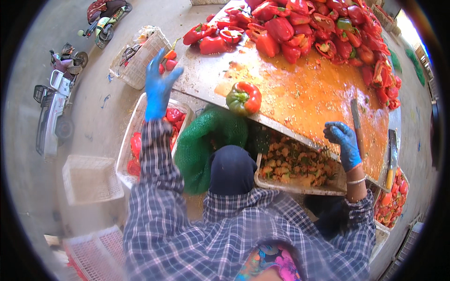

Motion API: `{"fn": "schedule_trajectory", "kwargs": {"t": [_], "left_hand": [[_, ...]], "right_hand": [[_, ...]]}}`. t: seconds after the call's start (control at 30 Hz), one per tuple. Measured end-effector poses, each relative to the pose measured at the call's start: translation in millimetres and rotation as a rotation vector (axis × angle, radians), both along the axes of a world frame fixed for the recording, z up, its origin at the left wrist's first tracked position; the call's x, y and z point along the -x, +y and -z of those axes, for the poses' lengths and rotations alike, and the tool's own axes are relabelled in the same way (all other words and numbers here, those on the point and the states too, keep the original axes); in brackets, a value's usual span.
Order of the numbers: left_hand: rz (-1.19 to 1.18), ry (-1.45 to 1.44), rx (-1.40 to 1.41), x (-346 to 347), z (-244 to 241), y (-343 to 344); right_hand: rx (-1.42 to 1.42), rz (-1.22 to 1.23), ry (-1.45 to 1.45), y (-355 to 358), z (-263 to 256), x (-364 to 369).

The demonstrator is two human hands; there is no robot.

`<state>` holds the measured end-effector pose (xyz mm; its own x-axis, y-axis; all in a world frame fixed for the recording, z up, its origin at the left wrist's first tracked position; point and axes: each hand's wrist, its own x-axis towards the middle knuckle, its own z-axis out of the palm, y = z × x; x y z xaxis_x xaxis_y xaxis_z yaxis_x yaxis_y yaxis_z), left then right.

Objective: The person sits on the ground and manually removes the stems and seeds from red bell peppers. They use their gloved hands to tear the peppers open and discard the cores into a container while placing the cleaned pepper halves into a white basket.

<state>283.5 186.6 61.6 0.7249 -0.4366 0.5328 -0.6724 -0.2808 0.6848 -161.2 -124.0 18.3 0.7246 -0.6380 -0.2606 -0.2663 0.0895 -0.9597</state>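
Note:
My left hand, in a blue glove, is raised over a white crate of red pepper pieces, its fingers apart and empty. Just beyond its fingers are several red pepper pieces; whether they are in the air cannot be told. My right hand, also gloved, is curled above the table's front edge, with nothing visible in it. Beside it, a narrow knife with a brown handle lies on the wet metal table. A whole red-and-green bell pepper sits at the front edge, stem towards me.
Cut red peppers are heaped at the back. A cleaver lies at the right edge. Below are a crate of pepper cores, green netting and a right-hand crate of pepper pieces. Another crate and parked vehicles stand left.

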Motion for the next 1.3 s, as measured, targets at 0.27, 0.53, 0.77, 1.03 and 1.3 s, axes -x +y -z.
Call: {"fn": "schedule_trajectory", "kwargs": {"t": [0.27,0.53,0.77,1.03,1.3], "left_hand": [[0.105,0.380,0.114,-198,75,-121],[0.393,0.464,0.307,-122,104,-200],[0.386,-0.106,0.247,-64,67,-229],[0.894,-0.439,-0.044,44,12,-248],[-0.039,-0.376,-0.024,-203,60,-194]], "right_hand": [[-0.061,0.139,0.033,-21,38,-7],[0.085,0.205,0.161,-22,50,-11],[0.231,0.222,0.111,-18,58,-14],[0.367,0.206,0.099,-21,68,-10],[0.523,0.105,0.108,-17,60,-16]]}}
